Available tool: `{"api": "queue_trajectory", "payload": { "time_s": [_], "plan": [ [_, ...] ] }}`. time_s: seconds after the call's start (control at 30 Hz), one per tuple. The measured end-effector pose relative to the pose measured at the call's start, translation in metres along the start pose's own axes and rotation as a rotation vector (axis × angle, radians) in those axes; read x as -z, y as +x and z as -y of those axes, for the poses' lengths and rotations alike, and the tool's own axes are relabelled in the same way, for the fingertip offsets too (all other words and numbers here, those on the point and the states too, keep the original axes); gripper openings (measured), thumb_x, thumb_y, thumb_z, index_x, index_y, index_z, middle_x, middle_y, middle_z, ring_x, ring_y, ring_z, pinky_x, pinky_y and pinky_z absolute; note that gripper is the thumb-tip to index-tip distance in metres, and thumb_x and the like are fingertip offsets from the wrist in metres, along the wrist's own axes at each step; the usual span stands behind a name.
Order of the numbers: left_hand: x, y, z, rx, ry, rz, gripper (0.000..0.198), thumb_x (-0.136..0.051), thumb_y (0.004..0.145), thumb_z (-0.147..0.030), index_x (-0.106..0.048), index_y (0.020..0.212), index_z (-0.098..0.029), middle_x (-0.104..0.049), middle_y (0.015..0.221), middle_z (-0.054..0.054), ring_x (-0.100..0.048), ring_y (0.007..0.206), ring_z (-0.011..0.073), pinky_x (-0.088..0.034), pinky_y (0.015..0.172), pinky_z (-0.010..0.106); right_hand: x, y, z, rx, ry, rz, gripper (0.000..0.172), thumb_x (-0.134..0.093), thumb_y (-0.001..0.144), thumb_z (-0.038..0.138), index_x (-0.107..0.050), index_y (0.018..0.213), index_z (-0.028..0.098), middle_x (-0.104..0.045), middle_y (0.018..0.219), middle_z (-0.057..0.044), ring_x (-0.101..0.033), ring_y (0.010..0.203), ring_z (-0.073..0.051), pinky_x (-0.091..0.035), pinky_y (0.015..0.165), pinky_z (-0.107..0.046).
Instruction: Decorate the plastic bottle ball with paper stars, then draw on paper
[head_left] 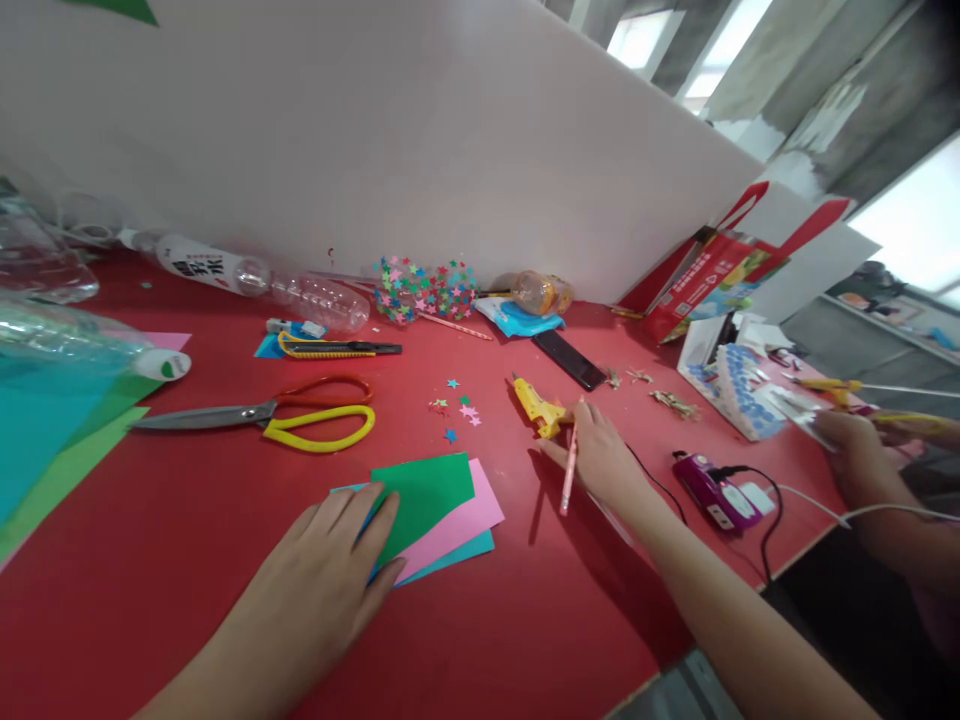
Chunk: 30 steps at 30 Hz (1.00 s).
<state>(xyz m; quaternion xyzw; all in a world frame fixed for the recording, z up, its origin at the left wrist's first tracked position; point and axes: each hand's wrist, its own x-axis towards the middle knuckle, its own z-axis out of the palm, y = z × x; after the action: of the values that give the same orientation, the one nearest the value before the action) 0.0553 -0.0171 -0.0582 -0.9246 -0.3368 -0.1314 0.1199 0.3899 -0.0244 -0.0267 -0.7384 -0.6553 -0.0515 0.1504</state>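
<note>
My left hand [322,570] lies with its fingers out over a small stack of paper: a green sheet [431,495] on top, a pink sheet [480,500] and a blue sheet [480,544] below. A pink pencil [570,478] slants down from the fingers of my right hand [604,455], which grips it. Just beyond that hand lies a yellow glue gun [534,403]; whether the fingers touch its handle I cannot tell. Several star sequins [468,411] are scattered between the paper and the glue gun.
Scissors [300,420] and a yellow cutter knife [341,347] lie at left, before plastic bottles [319,298]. A star-covered bottle piece [424,290] stands by the wall. Rightward are a phone [570,360], a purple power socket [716,490] with cords, and another person's hand [847,440].
</note>
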Motion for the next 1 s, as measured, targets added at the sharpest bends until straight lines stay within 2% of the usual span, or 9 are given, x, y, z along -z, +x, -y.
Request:
{"api": "queue_trajectory", "payload": {
  "time_s": [0.1,0.2,0.33,0.4,0.5,0.6,0.73,0.87,1.0],
  "plan": [
    [-0.002,0.000,-0.001,0.020,-0.019,0.034,0.047,-0.051,0.085,-0.041,-0.061,0.120,-0.011,-0.064,0.114,0.018,-0.058,0.099,0.0322,-0.047,0.080,0.045,-0.017,0.018,-0.011,0.095,0.090,-0.035,0.031,-0.061,0.078,0.042,-0.046,0.093,0.019,-0.058,0.097,-0.013,-0.059,0.086,-0.027,-0.045,0.074,-0.038],
    [-0.002,0.000,-0.004,0.043,-0.034,0.062,0.047,-0.049,0.087,-0.041,-0.059,0.122,-0.012,-0.062,0.116,0.017,-0.057,0.101,0.0318,-0.046,0.082,0.045,-0.019,0.037,-0.015,0.118,0.135,-0.065,0.029,-0.061,0.079,0.043,-0.049,0.091,0.018,-0.058,0.096,-0.012,-0.058,0.087,-0.027,-0.044,0.077,-0.042],
    [0.004,0.001,-0.005,0.047,-0.052,0.061,0.048,-0.049,0.087,-0.043,-0.059,0.122,-0.010,-0.062,0.115,0.018,-0.056,0.101,0.0321,-0.047,0.081,0.045,0.003,0.038,0.031,0.141,0.342,-0.174,0.022,-0.060,0.080,0.040,-0.053,0.086,0.020,-0.060,0.090,-0.012,-0.056,0.084,-0.027,-0.044,0.075,-0.041],
    [0.007,0.001,-0.005,0.038,-0.057,0.056,0.049,-0.048,0.087,-0.044,-0.059,0.121,-0.010,-0.062,0.114,0.018,-0.056,0.101,0.0323,-0.048,0.080,0.045,0.011,0.025,0.071,0.168,0.663,-0.067,0.018,-0.053,0.085,0.040,-0.055,0.080,0.023,-0.060,0.078,-0.006,-0.057,0.073,-0.021,-0.046,0.067,-0.034],
    [0.010,0.000,-0.005,0.028,-0.066,0.059,0.049,-0.048,0.087,-0.041,-0.057,0.123,-0.009,-0.062,0.114,0.018,-0.056,0.101,0.0317,-0.048,0.081,0.045,0.002,0.001,0.122,0.158,1.178,0.273,0.027,-0.039,0.092,0.040,-0.057,0.081,0.023,-0.058,0.063,0.000,-0.054,0.058,-0.014,-0.044,0.054,-0.027],
    [0.014,0.000,-0.009,0.027,-0.066,0.078,0.046,-0.048,0.087,-0.036,-0.057,0.123,-0.009,-0.061,0.116,0.018,-0.056,0.103,0.0313,-0.048,0.083,0.044,-0.025,-0.012,0.137,0.077,1.431,0.486,0.016,-0.051,0.086,0.035,-0.056,0.093,0.022,-0.060,0.066,0.002,-0.056,0.059,-0.012,-0.046,0.057,-0.025],
    [0.020,0.001,-0.015,-0.007,-0.069,0.103,0.038,-0.046,0.089,-0.029,-0.061,0.118,-0.011,-0.065,0.110,0.015,-0.058,0.099,0.0302,-0.050,0.080,0.044,-0.044,-0.012,0.120,-0.023,1.379,0.508,0.016,-0.056,0.085,0.033,-0.058,0.092,0.020,-0.064,0.074,0.000,-0.059,0.062,-0.011,-0.047,0.061,-0.025],
    [0.020,0.001,-0.017,-0.029,-0.060,0.099,0.041,-0.047,0.089,-0.030,-0.058,0.121,-0.007,-0.065,0.112,0.016,-0.059,0.098,0.0316,-0.051,0.077,0.044,-0.032,-0.006,0.114,-0.152,1.285,0.486,0.025,-0.051,0.087,0.038,-0.058,0.074,0.018,-0.058,0.057,0.002,-0.051,0.045,-0.008,-0.041,0.047,-0.021],
    [0.016,-0.002,-0.018,-0.036,-0.038,0.136,0.042,-0.045,0.089,-0.022,-0.051,0.129,-0.014,-0.061,0.121,0.016,-0.057,0.107,0.0325,-0.049,0.080,0.046,-0.024,-0.012,0.123,-0.225,1.252,0.422,0.018,-0.052,0.084,0.035,-0.059,0.081,0.019,-0.058,0.062,0.002,-0.054,0.051,-0.010,-0.039,0.041,-0.019]
  ]
}}
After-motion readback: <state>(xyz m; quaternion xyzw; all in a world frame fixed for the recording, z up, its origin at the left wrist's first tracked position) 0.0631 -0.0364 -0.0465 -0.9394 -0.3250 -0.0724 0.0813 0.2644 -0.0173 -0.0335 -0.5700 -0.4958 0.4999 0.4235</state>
